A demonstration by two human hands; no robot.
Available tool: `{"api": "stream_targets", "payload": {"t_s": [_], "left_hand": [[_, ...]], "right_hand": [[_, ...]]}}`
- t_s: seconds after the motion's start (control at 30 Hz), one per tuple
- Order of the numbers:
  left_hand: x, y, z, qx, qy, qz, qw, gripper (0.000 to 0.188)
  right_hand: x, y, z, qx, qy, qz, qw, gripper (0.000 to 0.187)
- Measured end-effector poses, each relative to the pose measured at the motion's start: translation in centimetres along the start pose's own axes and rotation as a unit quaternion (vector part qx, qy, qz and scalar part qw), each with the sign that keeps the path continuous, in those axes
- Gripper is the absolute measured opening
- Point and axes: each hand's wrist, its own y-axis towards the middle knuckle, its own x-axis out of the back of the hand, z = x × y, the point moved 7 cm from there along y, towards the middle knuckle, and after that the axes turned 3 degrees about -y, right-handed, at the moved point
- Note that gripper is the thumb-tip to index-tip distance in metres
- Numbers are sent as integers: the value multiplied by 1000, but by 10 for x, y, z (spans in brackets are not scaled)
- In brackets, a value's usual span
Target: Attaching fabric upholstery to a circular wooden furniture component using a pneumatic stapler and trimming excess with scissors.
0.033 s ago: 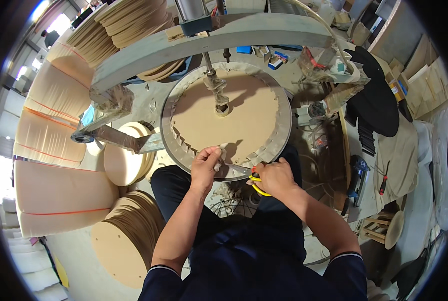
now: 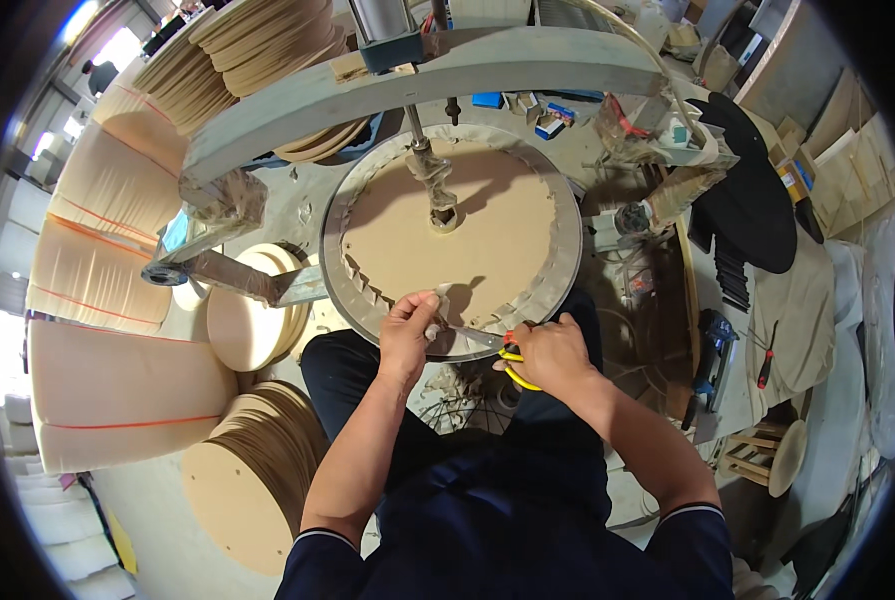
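In front of me a round board (image 2: 477, 245) lies inside a metal ring (image 2: 332, 290), pressed from above by a rod (image 2: 414, 125). Pale fabric (image 2: 355, 283) is gathered in folds around the board's edge. At the near side of the ring, my left hand (image 2: 407, 328) is closed, pinching a bit of the pale fabric between thumb and fingers. My right hand (image 2: 549, 350) grips scissors (image 2: 514, 366) with yellow and red handles. Their blades point left toward the pinched fabric; whether they touch it I cannot tell.
A curved grey metal beam (image 2: 527, 65) arches over the ring. Stacks of round boards (image 2: 242, 490) and pale foam rolls (image 2: 117, 385) stand at the left. On the right are a blue nail gun (image 2: 712, 350), a red-handled screwdriver (image 2: 764, 370) and black sheet pieces (image 2: 752, 190).
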Motion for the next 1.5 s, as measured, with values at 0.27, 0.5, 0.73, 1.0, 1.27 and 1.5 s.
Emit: {"api": "stream_targets", "payload": {"t_s": [0.27,0.5,0.73,1.0,1.27,1.5], "left_hand": [[-16,2,-29,-28,62,39,997,13],[-40,16,-26,-24,130,51,990,16],[-22,20,-51,-54,178,12,983,19],[-56,12,-41,-77,155,78,982,22],[-5,14,-47,-235,498,73,831,34],[35,17,-79,-267,477,70,834,26]], "right_hand": [[20,-17,-21,-16,-23,10,1000,68],[23,5,-17,56,-64,-20,996,64],[2,41,11,75,-12,70,995,48],[-25,5,-14,90,-85,-49,991,54],[-17,3,-22,87,-63,-89,990,54],[7,31,-4,69,-42,-45,996,61]]}}
